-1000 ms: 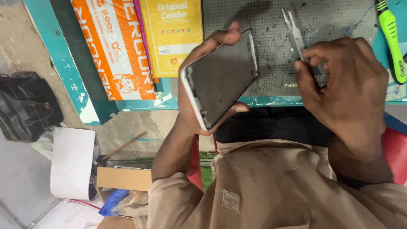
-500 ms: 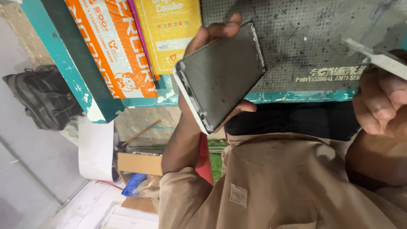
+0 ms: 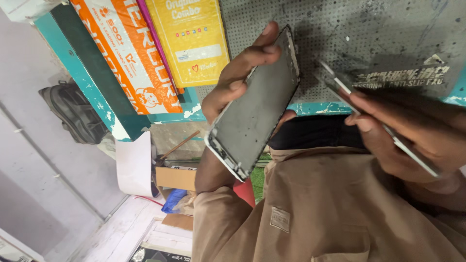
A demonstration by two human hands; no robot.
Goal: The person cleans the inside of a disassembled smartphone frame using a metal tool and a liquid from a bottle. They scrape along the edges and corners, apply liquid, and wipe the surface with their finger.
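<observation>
My left hand [image 3: 236, 80] grips an opened phone body [image 3: 257, 114] by its edges and holds it tilted above the table's front edge, its dark grey inner face towards me. My right hand [image 3: 412, 138] is to the right of it, closed on a thin flat panel [image 3: 337, 83] seen almost edge-on and blurred. The panel's upper end points at the phone body with a small gap between them. Both hands hover in front of a grey perforated work mat [image 3: 369, 34].
An orange packet [image 3: 131, 58] and a yellow packet [image 3: 191, 41] lie on the teal table [image 3: 87, 77] left of the mat. On the floor below are a black bag [image 3: 73, 114], a white roll [image 3: 133, 165] and a cardboard box [image 3: 177, 177].
My right hand left the tweezers on the mat, picked up the thin panel and brought it close to the phone body. My left hand has kept the phone body and tilted it more upright.
</observation>
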